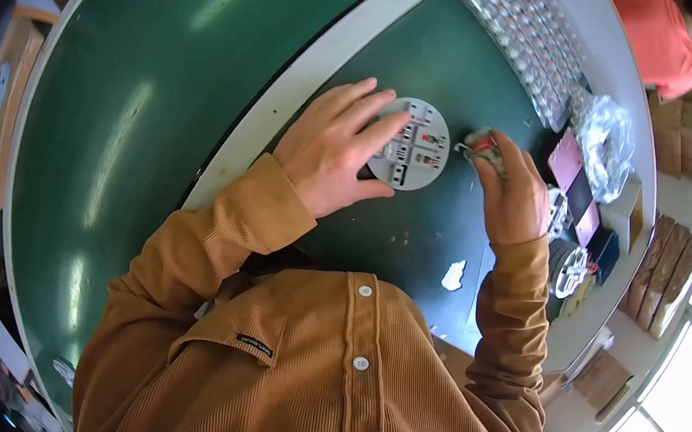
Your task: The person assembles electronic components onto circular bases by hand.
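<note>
A white rim strip (312,72) ran diagonally just left of the round grey plate (415,145), leaving open green worktop (413,234) nearer the person. The left hand (333,149) lay spread, fingers flat on the plate's left side. Just right, apart from the plate, the right hand (513,194) pinched a small red-and-white part (481,145).

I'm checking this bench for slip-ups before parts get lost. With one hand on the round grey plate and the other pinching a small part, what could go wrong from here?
The left hand only presses on the round grey plate, so it might slide on the smooth green table.

The right hand pinches the small red and metal part at the fingertips; it could drop.

The clear plastic bag and parts tray sit close by and could be knocked.
</note>
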